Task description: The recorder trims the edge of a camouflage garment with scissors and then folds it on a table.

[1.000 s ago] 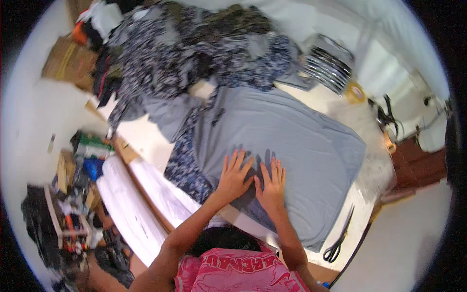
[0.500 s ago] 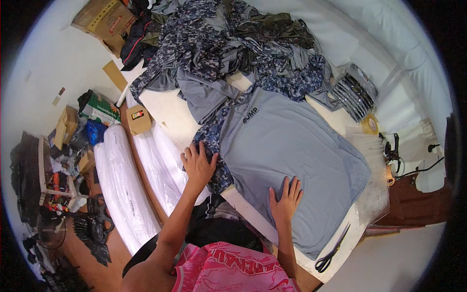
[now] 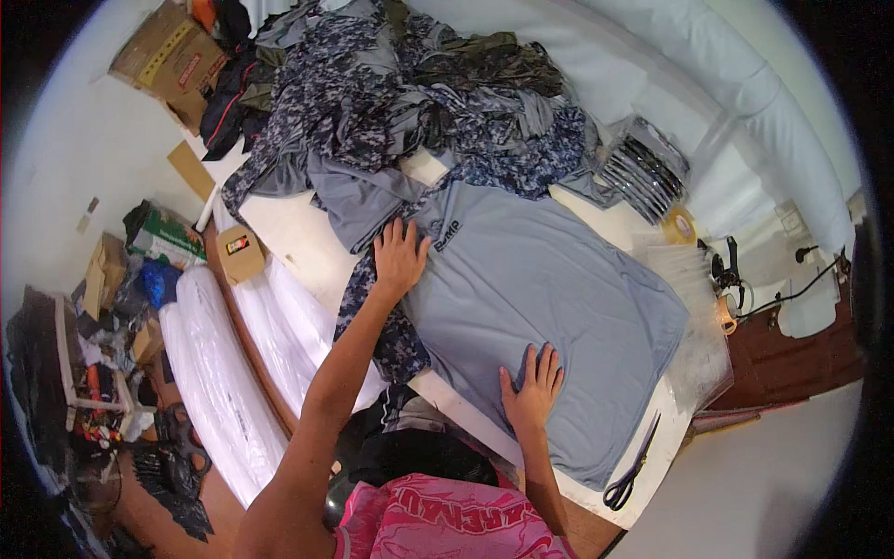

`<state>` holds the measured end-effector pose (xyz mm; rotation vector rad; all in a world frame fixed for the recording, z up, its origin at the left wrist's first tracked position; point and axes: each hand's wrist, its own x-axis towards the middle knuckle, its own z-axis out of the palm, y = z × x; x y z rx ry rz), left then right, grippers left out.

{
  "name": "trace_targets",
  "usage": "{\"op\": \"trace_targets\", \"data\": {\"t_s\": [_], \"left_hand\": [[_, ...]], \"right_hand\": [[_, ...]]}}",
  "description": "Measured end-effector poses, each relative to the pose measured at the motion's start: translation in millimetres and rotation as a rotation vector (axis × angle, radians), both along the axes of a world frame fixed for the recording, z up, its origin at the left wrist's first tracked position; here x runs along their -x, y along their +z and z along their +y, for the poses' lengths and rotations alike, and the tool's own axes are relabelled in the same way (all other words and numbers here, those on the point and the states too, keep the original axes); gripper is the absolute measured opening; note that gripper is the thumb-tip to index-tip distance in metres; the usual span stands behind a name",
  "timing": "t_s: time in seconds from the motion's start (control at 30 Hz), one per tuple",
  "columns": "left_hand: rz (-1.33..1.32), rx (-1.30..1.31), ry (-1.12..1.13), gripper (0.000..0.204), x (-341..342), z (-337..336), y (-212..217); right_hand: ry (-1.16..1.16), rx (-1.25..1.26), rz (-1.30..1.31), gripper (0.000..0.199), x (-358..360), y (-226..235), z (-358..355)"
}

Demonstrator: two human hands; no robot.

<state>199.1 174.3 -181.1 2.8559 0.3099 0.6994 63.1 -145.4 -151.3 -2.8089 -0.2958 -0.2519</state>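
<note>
With the left hand (image 3: 402, 258) now shifted far along the shirt (image 3: 549, 279), right hand (image 3: 534, 393) staying near, work seems centred at the shoulder. Both open, gripping nothing; shirt spread on table (image 3: 289, 224).

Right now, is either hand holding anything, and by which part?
Nothing is held: the left hand and right hand both lie open on the gray camouflage-sleeved shirt.

Left hand (image 3: 400, 259) farther forward, right hand (image 3: 534, 391) closer in, both palm-down, loosely splayed
</note>
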Motion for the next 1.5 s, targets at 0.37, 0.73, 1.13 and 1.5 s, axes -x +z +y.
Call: {"op": "trace_targets", "data": {"t_s": [0.37, 0.73, 1.13, 1.5], "left_hand": [[-0.159, 0.067, -0.119, 0.046, -58.9, -8.8, 4.0], [0.053, 0.054, -0.111, 0.061, -77.2, 38.8, -7.8], [-0.138, 0.245, -0.126, 0.052, 165.0, -49.6, 53.0], [0.325, 0.988, -0.241, 0.036, 228.3, 53.0, -81.4]], "right_hand": [[-0.003, -0.058, 0.000, 0.069, -3.7, 4.3, -1.8], [-0.146, -0.055, 0.048, 0.075, 21.8, 9.2, -29.0], [0.154, -0.169, 0.036, 0.068, 26.9, 22.6, -10.7], [0.185, -0.280, -0.030, 0.043, 90.8, 22.6, -57.7]]}}
